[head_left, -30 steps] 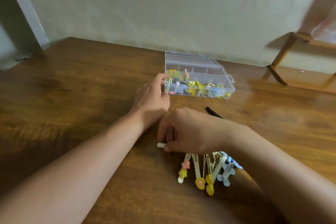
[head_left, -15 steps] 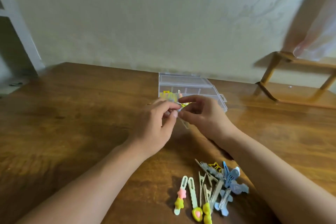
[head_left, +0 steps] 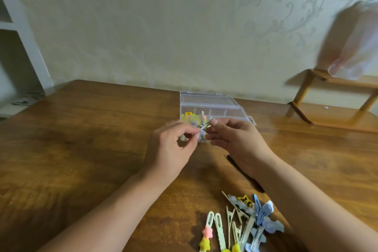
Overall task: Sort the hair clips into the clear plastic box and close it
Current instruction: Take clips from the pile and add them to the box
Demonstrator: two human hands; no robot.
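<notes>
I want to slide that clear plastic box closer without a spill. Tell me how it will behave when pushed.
The clear plastic box looks thin-walled and probably light, so it would likely slide easily on the smooth wooden table. It sits low and flat, so tipping seems unlikely. Its lid stands open at the back, so a jerky push might shake loose the hair clips inside.

Your clear plastic box [head_left: 212, 106] sits open at the far middle of the wooden table, lid tipped back, its left compartments holding yellow and mixed-colour clips (the front is partly hidden). A pale slim hair clip [head_left: 205, 126] is raised just in front of the box. The loose pile of hair clips [head_left: 243, 225] lies near you, right of centre: green, beige, blue, yellow star-tipped.
</notes>
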